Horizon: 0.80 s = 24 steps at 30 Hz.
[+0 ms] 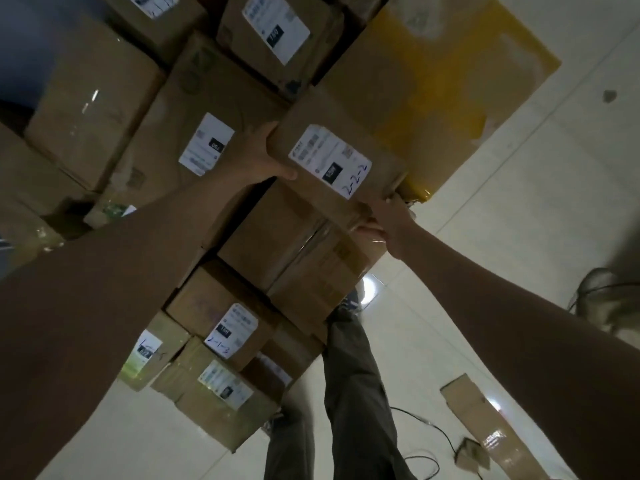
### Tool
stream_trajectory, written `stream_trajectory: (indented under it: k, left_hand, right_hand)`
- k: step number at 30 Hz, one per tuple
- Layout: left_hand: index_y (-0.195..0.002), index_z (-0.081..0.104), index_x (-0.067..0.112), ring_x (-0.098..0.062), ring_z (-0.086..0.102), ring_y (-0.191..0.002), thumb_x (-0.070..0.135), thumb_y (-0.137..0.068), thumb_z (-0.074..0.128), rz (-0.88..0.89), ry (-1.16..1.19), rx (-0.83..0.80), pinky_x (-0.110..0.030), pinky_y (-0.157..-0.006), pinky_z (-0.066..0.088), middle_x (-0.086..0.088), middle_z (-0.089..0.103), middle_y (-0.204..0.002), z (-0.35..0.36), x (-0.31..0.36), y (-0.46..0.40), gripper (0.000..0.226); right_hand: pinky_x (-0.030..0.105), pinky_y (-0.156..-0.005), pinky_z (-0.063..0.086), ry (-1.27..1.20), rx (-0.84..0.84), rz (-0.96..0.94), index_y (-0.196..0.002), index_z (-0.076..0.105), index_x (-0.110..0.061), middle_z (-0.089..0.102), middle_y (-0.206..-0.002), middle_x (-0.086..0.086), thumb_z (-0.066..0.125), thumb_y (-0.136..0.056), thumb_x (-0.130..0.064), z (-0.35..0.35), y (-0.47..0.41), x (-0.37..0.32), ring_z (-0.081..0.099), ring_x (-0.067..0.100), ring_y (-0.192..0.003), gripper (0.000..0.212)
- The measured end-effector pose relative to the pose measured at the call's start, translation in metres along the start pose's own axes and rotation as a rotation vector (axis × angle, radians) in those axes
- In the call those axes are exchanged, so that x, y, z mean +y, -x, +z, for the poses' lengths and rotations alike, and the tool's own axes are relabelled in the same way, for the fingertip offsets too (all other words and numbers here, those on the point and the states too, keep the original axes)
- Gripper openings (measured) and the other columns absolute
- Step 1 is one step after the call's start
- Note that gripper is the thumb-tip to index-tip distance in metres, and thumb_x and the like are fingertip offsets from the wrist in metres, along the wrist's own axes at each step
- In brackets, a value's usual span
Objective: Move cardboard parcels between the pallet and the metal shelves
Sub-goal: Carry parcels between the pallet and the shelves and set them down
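A person's left hand (258, 157) and right hand (388, 225) grip opposite ends of a labelled parcel (332, 161) above stacked cardboard boxes (207, 140).

A: that box (332, 161) both hands are on is plain brown cardboard, matt, with a white paper label (330, 161) and glossy clear tape near the right hand (391, 223).

B: yep, the big one behind (443, 74) has shiny yellow tape. Floor (519, 209) looks like smooth pale tile, slightly reflective.
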<state>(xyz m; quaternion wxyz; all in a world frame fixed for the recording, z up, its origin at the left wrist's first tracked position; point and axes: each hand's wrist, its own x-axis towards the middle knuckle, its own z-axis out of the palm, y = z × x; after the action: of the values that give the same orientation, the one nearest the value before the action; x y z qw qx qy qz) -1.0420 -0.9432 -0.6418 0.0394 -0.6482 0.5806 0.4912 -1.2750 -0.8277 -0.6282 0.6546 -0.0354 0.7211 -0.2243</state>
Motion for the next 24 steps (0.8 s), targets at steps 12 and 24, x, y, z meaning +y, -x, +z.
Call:
stream_trajectory:
  k: [12, 24]
  left_hand:
    - [-0.157, 0.026, 0.024, -0.02, 0.015, -0.15, 0.028, -0.081, 0.081, 0.058, -0.013, -0.055, -0.027, -0.115, 0.012, -0.002, 0.011, -0.166, -0.002, 0.005, 0.118, 0.094]
    - [-0.142, 0.05, 0.011, -0.025, 0.048, -0.131, 0.012, -0.078, 0.084, 0.063, 0.15, 0.352, -0.032, -0.11, 0.039, -0.005, 0.05, -0.138, -0.136, -0.051, 0.435, 0.072]
  right_hand:
    - [0.046, -0.094, 0.058, 0.492, -0.034, -0.131, -0.133, 0.05, -0.014, 0.061, -0.118, 0.006, 0.063, -0.097, -0.012, 0.021, 0.1, -0.021, 0.066, 0.032, -0.11, 0.038]
    - [0.035, -0.087, 0.058, 1.029, -0.349, -0.725, -0.136, 0.058, -0.015, 0.063, -0.129, 0.01, 0.065, -0.093, -0.017, 0.152, 0.346, -0.027, 0.065, 0.022, -0.105, 0.043]
